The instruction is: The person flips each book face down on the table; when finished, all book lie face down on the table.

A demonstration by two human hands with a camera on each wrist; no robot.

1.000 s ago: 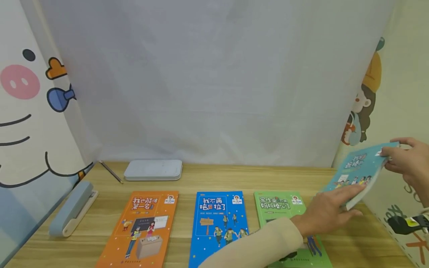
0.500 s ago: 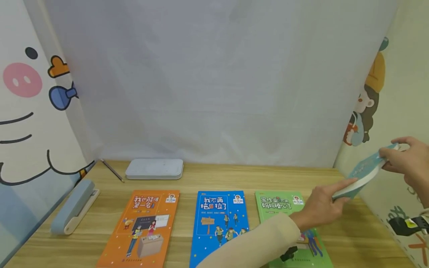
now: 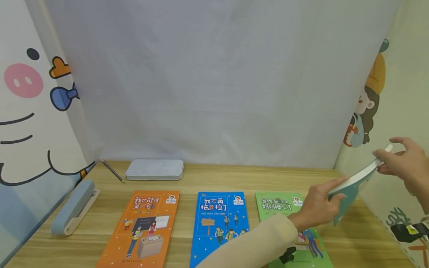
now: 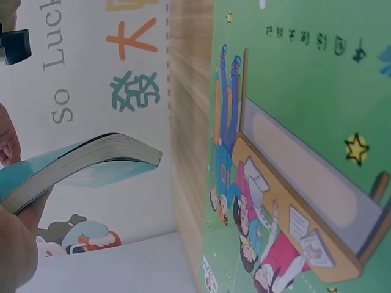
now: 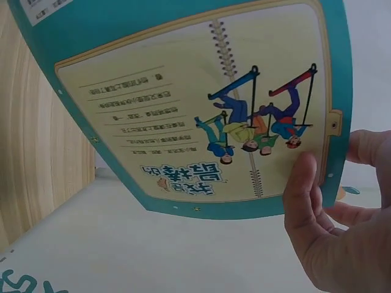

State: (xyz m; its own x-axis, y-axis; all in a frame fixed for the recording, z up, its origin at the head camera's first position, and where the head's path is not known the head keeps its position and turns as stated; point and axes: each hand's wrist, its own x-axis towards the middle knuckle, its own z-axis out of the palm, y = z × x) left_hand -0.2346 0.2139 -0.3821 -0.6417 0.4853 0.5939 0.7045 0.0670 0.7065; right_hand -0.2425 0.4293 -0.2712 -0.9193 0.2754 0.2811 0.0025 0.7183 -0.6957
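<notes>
A teal paperback book (image 3: pixel 350 201) is held up over the right side of the table, bent into a curve. My left hand (image 3: pixel 316 204) pinches its near end between thumb and fingers. At the far upper end, my right hand (image 3: pixel 407 162) grips the book, thumb on one face and fingers on the other. In the right wrist view the back cover (image 5: pixel 153 116) shows a notebook drawing with children, and my right hand (image 5: pixel 336 238) holds its edge. The left wrist view shows the curved page edges (image 4: pixel 104 152) beside my left hand (image 4: pixel 17 247).
Below my left forearm lies a green book (image 3: pixel 278 204). A blue book (image 3: pixel 218 219) and an orange book (image 3: pixel 140 227) lie left of it. Farther left are a stapler (image 3: pixel 73 208), a pencil (image 3: pixel 112 171) and a pale flat case (image 3: pixel 154 169). A patterned wall (image 3: pixel 402 111) borders the right.
The teal book tilted from showing its front cover to showing its edge and underside, and it now bends. Both hands kept hold; the left shifted slightly left. The books on the table stayed put.
</notes>
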